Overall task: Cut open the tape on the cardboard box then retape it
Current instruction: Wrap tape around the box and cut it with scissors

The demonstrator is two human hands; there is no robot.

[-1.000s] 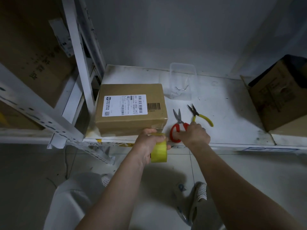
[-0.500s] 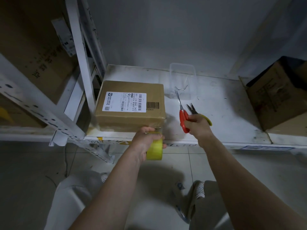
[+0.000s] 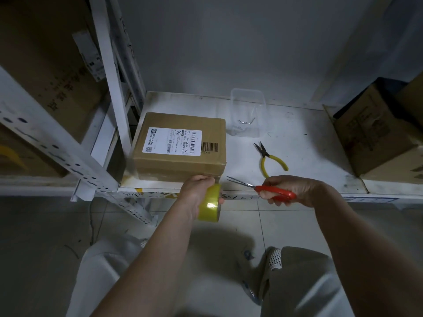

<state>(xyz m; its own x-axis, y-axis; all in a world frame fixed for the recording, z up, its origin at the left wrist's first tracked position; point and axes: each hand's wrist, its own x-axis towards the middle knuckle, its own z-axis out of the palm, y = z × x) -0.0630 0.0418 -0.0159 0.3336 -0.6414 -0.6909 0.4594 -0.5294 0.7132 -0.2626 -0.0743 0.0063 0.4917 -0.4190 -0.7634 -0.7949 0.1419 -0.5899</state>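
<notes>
Two hands at the cardboard box [image 3: 180, 143], retaping stage.
We see the box on the shelf [image 3: 304, 143]; our left hand [image 3: 196, 191] grips the tape roll [image 3: 209, 205] at its near edge, while our right hand [image 3: 295, 191] has lifted the scissors [image 3: 263, 189] off the shelf and turned them towards the roll, likely to cut a strip we cannot make out.

Dim, cool light; glare on tape roll [image 3: 209, 205]; soft shadow on floor below it; wide-angle bending, blur toward frame edges.
</notes>
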